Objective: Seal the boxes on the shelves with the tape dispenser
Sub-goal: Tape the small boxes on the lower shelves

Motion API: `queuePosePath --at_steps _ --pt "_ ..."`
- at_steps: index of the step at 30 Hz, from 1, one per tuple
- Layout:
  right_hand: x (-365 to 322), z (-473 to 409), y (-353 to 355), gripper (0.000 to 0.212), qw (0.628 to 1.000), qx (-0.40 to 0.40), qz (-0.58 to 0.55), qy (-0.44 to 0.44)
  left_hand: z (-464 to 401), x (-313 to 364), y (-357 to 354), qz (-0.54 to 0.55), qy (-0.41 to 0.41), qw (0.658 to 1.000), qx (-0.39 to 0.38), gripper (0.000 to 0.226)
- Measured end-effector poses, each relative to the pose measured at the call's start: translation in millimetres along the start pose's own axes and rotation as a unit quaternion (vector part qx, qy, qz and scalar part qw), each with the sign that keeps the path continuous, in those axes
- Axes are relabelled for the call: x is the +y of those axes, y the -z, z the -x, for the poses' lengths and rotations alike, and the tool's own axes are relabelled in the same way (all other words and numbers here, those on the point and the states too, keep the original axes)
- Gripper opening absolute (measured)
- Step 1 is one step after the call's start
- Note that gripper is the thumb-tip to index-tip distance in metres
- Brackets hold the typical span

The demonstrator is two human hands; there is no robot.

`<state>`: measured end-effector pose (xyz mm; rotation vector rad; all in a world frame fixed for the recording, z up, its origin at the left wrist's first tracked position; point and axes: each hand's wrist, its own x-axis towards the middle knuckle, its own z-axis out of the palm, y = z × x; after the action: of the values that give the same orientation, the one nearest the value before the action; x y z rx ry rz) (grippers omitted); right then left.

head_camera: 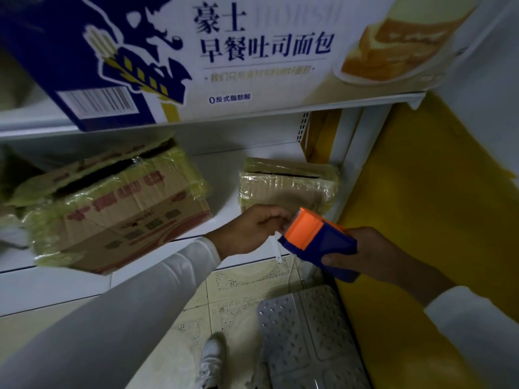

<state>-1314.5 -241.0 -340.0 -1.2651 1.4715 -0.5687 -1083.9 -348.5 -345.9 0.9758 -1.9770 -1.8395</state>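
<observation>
My right hand [373, 252] grips a blue tape dispenser [323, 244] with an orange front, held just in front of the lower shelf's edge. My left hand [252, 228] reaches to the dispenser's orange mouth with fingers curled, pinching at the tape end there. Behind the hands a small brown box [286, 189] wrapped in yellowish tape sits on the lower shelf [222, 169], its top seam showing a dark slit. A larger brown box [112, 206], heavily taped, lies to the left with a gap along its top flaps.
A big white and blue bread carton [224, 57] fills the upper shelf. A yellow panel [427, 220] stands on the right. Below are a tiled floor, a grey perforated metal plate [306, 338] and a white shoe [209, 360].
</observation>
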Motion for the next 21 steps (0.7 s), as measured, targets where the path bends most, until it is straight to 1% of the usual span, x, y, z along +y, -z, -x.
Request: queuePosePath --at_steps 3,6,9,12,16,18,21 --pt "0.0 -3.5 -0.2 0.025 1.0 -0.004 0.001 0.002 1.4 -3.5 2.5 0.049 0.038 0.998 0.023 0.032" --pt "-2.3 -8.4 3.5 0.024 1.0 -0.011 0.01 0.005 0.9 -5.4 5.7 0.077 0.049 0.995 0.043 0.031" --pt "-8.9 -14.2 10.7 0.023 1.0 -0.018 0.022 0.008 -3.5 -5.5 5.8 0.036 0.04 0.997 0.056 0.024" --pt "-18.6 -22.4 18.6 0.018 0.999 -0.031 0.034 0.013 -9.3 -5.5 6.4 0.024 0.025 0.994 0.101 0.018" --pt "-28.5 -35.6 28.8 0.014 0.998 -0.054 0.034 -0.002 -17.4 -6.0 9.9 0.019 0.005 0.986 0.163 0.021" --pt "-35.0 -41.9 33.9 0.009 0.997 -0.077 0.031 -0.009 -20.6 -5.9 12.8 0.008 -0.002 0.984 0.176 0.024" --pt "-40.9 -51.6 45.2 0.014 0.994 -0.095 0.055 -0.009 -26.5 -3.0 19.6 0.0 -0.018 0.984 0.18 0.028"
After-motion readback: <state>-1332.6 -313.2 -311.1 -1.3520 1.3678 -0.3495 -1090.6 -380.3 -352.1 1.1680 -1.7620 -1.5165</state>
